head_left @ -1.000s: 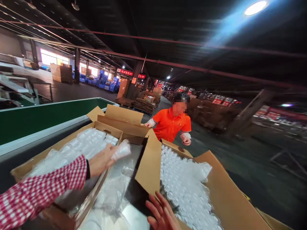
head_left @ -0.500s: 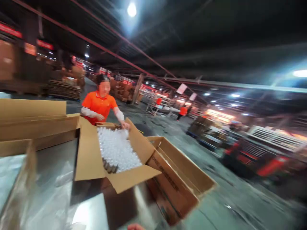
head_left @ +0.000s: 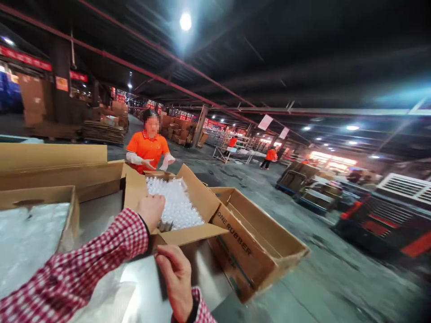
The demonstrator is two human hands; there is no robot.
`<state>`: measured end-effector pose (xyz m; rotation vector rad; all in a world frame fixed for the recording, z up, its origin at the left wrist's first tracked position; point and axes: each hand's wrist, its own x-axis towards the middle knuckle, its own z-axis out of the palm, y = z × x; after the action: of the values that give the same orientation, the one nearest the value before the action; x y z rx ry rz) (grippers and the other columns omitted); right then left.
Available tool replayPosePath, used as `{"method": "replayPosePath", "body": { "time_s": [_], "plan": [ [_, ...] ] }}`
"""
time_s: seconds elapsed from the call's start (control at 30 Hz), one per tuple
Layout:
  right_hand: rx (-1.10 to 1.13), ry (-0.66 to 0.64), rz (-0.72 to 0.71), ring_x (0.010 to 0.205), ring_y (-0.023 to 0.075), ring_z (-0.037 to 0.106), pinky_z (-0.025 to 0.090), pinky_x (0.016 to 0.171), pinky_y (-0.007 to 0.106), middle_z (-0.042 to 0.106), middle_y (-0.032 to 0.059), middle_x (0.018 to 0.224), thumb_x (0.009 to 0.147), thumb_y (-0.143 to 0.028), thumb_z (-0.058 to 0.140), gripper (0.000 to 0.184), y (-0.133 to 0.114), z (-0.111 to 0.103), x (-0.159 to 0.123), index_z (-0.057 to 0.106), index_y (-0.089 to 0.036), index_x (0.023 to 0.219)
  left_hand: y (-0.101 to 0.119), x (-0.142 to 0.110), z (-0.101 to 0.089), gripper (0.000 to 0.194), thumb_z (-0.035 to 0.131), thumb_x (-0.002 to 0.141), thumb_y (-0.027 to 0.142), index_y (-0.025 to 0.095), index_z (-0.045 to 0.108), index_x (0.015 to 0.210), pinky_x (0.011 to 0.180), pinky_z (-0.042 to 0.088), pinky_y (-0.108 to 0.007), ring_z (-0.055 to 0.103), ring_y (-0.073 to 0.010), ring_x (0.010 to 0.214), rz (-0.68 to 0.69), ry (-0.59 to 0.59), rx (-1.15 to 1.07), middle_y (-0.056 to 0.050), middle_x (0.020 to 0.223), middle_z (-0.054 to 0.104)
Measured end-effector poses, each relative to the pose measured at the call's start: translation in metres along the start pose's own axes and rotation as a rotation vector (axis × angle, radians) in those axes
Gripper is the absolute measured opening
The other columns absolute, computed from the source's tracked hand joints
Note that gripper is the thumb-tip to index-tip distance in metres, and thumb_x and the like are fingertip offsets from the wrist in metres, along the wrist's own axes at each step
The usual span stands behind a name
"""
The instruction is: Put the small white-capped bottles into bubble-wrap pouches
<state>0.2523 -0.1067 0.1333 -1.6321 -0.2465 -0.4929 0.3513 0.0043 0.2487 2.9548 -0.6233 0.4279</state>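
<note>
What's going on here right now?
A person in checked sleeves has the left hand by an open box of clear pieces and the right hand just in front of it; I can't tell whether either holds anything. A co-worker in orange stands beyond the box. To the right is a box marked RUBBER.

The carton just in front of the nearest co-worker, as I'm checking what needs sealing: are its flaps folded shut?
No, the carton has its flaps spread open, and the clear containers inside are in plain view.
</note>
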Motion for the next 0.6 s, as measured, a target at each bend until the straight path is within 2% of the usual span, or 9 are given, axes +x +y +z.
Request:
{"method": "replayPosePath", "body": {
  "time_s": [0.1,0.23,0.3,0.37,0.47,0.53,0.6],
  "plan": [
    [0.004,0.083,-0.082,0.072,0.015,0.054,0.045,0.067,0.027,0.058,0.0009,0.078,0.076,-0.03,0.065,0.014,-0.021,-0.011,-0.001,0.063,-0.02,0.086,0.059,-0.001,-0.001,0.034,0.029,0.088,0.001,0.007,0.059,0.104,0.071,0.05,-0.039,0.066,-0.0288,0.088,0.011,-0.004,0.047,-0.018,0.095,0.065],
    [-0.126,0.16,-0.215,0.07,0.014,0.049,0.041,0.064,0.026,0.051,-0.0007,0.076,0.078,-0.028,0.063,0.009,-0.024,-0.054,-0.018,0.058,-0.02,0.081,0.121,-0.005,0.004,0.038,0.026,0.086,-0.001,0.005,0.057,0.107,0.071,0.05,-0.04,0.066,-0.0306,0.088,0.04,0.003,0.097,-0.02,0.093,0.065],
    [-0.152,0.123,-0.23,0.07,0.0138,0.049,0.039,0.064,0.026,0.05,-0.0004,0.075,0.081,-0.026,0.059,0.007,-0.025,-0.079,-0.027,0.056,-0.02,0.078,0.142,-0.007,0.009,0.04,0.025,0.086,-0.001,0.005,0.056,0.111,0.071,0.051,-0.04,0.066,-0.0306,0.088,0.061,-0.008,0.114,-0.02,0.094,0.065],
    [-0.135,0.025,-0.211,0.072,0.0143,0.05,0.04,0.065,0.027,0.051,0.001,0.078,0.084,-0.026,0.055,0.011,-0.028,-0.103,-0.034,0.053,-0.021,0.075,0.159,-0.009,0.015,0.041,0.025,0.086,-0.001,0.005,0.056,0.112,0.071,0.051,-0.04,0.066,-0.0302,0.088,0.078,-0.031,0.123,-0.02,0.094,0.065],
    [-0.009,-0.076,-0.298,0.078,0.0175,0.052,0.041,0.071,0.03,0.053,0.003,0.079,0.087,-0.039,0.05,0.022,-0.033,-0.134,-0.048,0.048,-0.022,0.073,0.185,-0.016,0.02,0.036,0.03,0.085,-0.001,0.007,0.06,0.104,0.07,0.052,-0.039,0.067,-0.0289,0.087,0.142,-0.095,0.108,-0.017,0.092,0.067],
    [0.121,-0.067,-0.337,0.075,0.0183,0.052,0.042,0.069,0.032,0.052,0.003,0.074,0.085,-0.049,0.05,0.032,-0.039,-0.152,-0.058,0.045,-0.022,0.07,0.203,-0.021,0.017,0.03,0.037,0.086,0.003,0.01,0.062,0.098,0.069,0.054,-0.038,0.068,-0.0282,0.084,0.23,-0.146,0.075,-0.013,0.089,0.068],
    [0.258,-0.044,-0.269,0.067,0.0157,0.047,0.04,0.062,0.03,0.049,0.0021,0.071,0.082,-0.053,0.053,0.036,-0.047,-0.168,-0.067,0.043,-0.021,0.068,0.219,-0.024,0.009,0.027,0.039,0.086,0.005,0.012,0.064,0.095,0.067,0.054,-0.039,0.068,-0.0289,0.081,0.32,-0.17,0.036,-0.011,0.086,0.069]
  ]
}}
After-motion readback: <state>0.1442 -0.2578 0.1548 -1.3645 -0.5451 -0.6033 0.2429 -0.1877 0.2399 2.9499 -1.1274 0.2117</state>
